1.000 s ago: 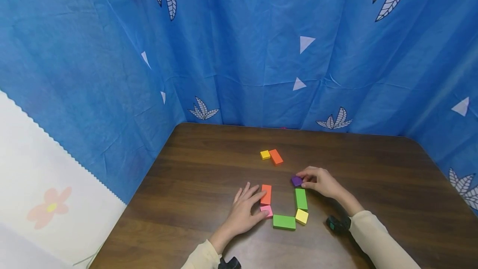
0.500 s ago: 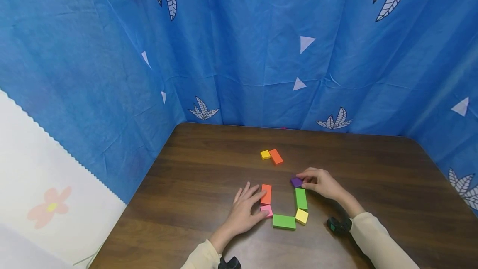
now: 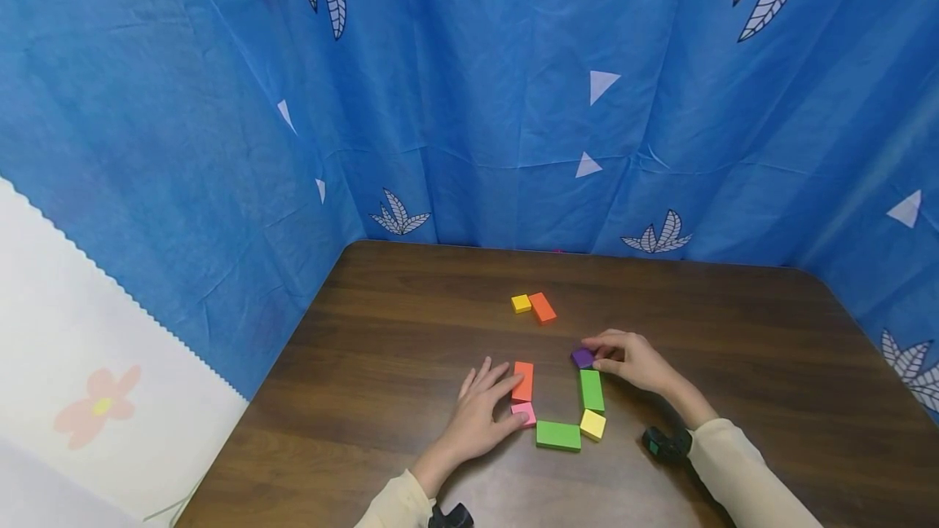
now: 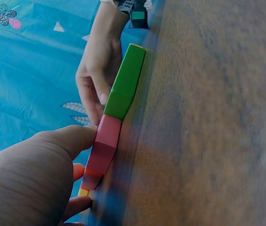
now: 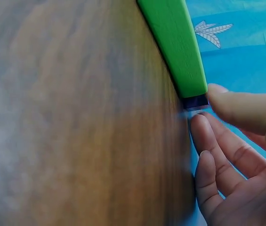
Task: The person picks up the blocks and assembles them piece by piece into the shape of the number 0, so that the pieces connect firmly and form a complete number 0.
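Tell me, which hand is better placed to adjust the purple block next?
Probably the right hand: it pinches the purple block at the far end of a green block. The left hand is farther away, with its thumb at the pink block beside the nearer orange block.

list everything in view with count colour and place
Table: 1, brown, beneath blocks
Blue backdrop: 1, blue, behind the table
White backdrop: 1, white, far left
Green blocks: 2, green, near and right sides of the U outline
Orange blocks: 2, orange, one on outline's left side, one farther back
Pink block: 1, pink, near-left corner
Pale yellow block: 1, yellow, near-right corner
Purple block: 1, purple, far-right end
Deep yellow block: 1, yellow, beside the farther orange block
Wrist devices: 2, black, one per wrist
Sleeves: 2, cream, both forearms
Left hand: 1, at pink and nearer orange blocks
Right hand: 1, pinching purple block
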